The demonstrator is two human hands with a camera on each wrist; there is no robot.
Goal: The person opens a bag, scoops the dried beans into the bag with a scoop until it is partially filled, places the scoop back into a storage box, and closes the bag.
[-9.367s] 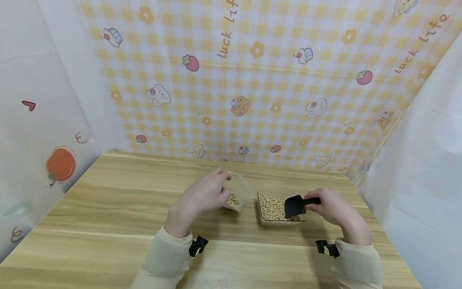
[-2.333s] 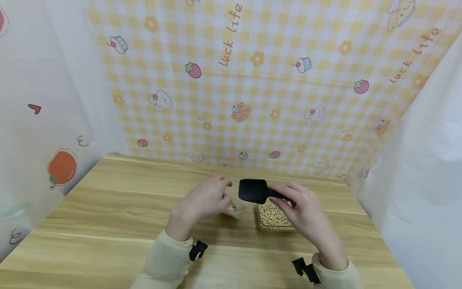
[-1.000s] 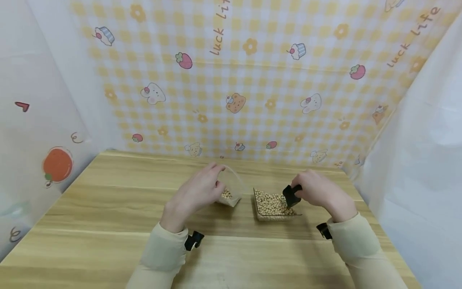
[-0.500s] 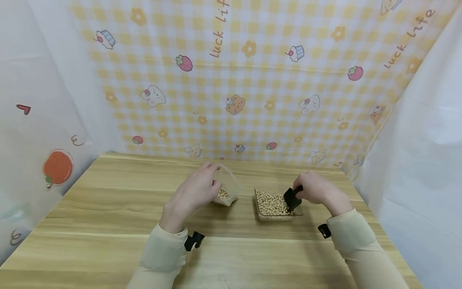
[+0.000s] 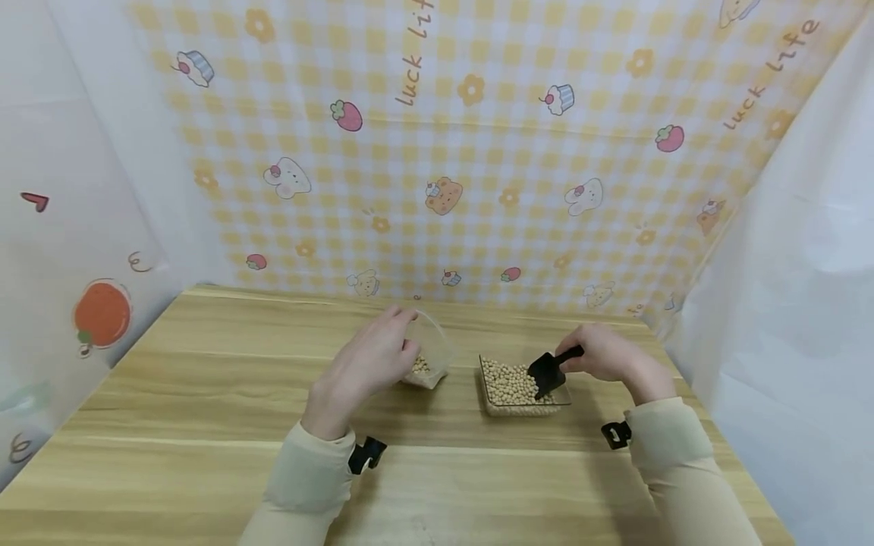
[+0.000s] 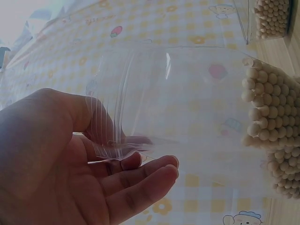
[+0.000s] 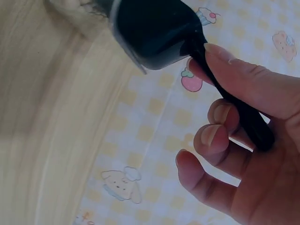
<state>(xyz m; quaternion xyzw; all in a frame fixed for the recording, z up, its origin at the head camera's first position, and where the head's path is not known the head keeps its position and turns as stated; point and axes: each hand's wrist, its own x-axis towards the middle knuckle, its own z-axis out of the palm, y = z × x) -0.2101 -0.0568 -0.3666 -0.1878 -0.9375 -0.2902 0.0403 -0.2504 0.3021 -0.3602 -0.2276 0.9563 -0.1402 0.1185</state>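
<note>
My left hand (image 5: pixel 369 364) pinches the rim of a clear zip-lock bag (image 5: pixel 432 345) between thumb and fingers, keeping its mouth apart. In the left wrist view the other fingers reach out loosely beneath the bag (image 6: pixel 183 93), and pale round beans (image 6: pixel 272 105), like soybeans, fill its bottom. My right hand (image 5: pixel 611 360) grips the handle of a small black scoop (image 5: pixel 548 373). The scoop's blade is tilted down into a clear rectangular box (image 5: pixel 522 412) of the same beans, its tip hidden among them. Up close, the right wrist view shows thumb and fingers around the scoop handle (image 7: pixel 215 82).
The box and the bag stand side by side on a wood-grain table (image 5: pixel 225 394), a small gap between them. A yellow checked cloth (image 5: pixel 382 174) hangs behind the table. White sheets (image 5: pixel 806 303) close off both sides.
Some seconds ago the scoop was over the bag; it then returned to the box. In the last half second its blade has shifted slightly left in the beans. The left hand stays nearly still.
</note>
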